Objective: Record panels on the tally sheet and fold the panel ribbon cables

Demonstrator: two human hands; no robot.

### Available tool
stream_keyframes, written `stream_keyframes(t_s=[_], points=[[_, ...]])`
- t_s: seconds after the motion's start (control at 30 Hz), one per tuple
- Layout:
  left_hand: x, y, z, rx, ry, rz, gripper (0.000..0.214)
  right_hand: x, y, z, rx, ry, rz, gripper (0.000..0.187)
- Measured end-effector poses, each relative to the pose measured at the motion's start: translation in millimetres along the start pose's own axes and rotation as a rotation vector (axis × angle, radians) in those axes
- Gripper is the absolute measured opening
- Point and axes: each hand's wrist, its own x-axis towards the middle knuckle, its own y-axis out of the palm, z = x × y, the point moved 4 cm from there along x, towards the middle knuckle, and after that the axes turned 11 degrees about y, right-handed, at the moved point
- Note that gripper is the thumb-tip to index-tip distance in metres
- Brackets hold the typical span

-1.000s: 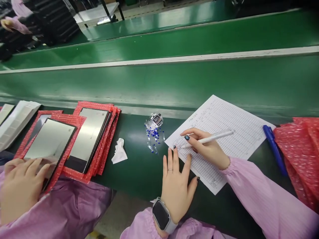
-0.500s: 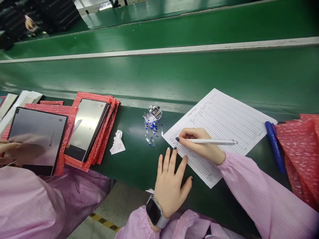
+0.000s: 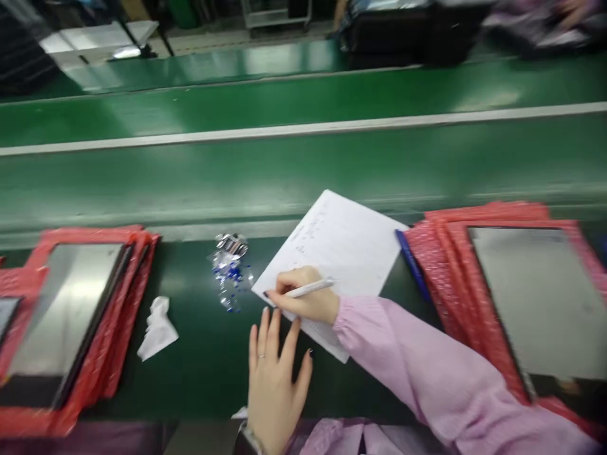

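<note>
My right hand (image 3: 306,300) grips a white pen (image 3: 310,288), its tip at the near left part of a white printed sheet (image 3: 348,246) on the dark green table. Beside it, my left hand (image 3: 274,379) lies flat on the table with fingers spread, its fingertips just short of the sheet's left edge and a ring on one finger. Both of my sleeves are pink. The whole picture is smeared by motion.
A blue marker (image 3: 411,264) lies along the sheet's right edge. Beyond it sits a grey panel (image 3: 535,297) on red bubble wrap (image 3: 439,253). At the left are another panel stack (image 3: 66,309), a crumpled white wipe (image 3: 156,328), and small blue bits with a shiny counter (image 3: 228,265). The green conveyor (image 3: 303,170) runs behind.
The view has swung to the right: the right-hand panel stack has come into sight and the neighbouring person's hands have left the picture. My hands stay at the sheet.
</note>
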Motion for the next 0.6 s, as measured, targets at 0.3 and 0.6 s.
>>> stream_keyframes(t_s=[0.3, 0.6], points=[[2.3, 4.1, 6.4, -0.001, 0.053, -0.066, 0.052, 3.7, -3.9, -0.7, 0.047, -0.005, 0.010, 0.034], [5.4, -4.2, -0.9, -0.106, -0.097, 0.067, 0.049, 1.2, -3.0, -0.2, 0.142, 0.100, -0.027, 0.042]])
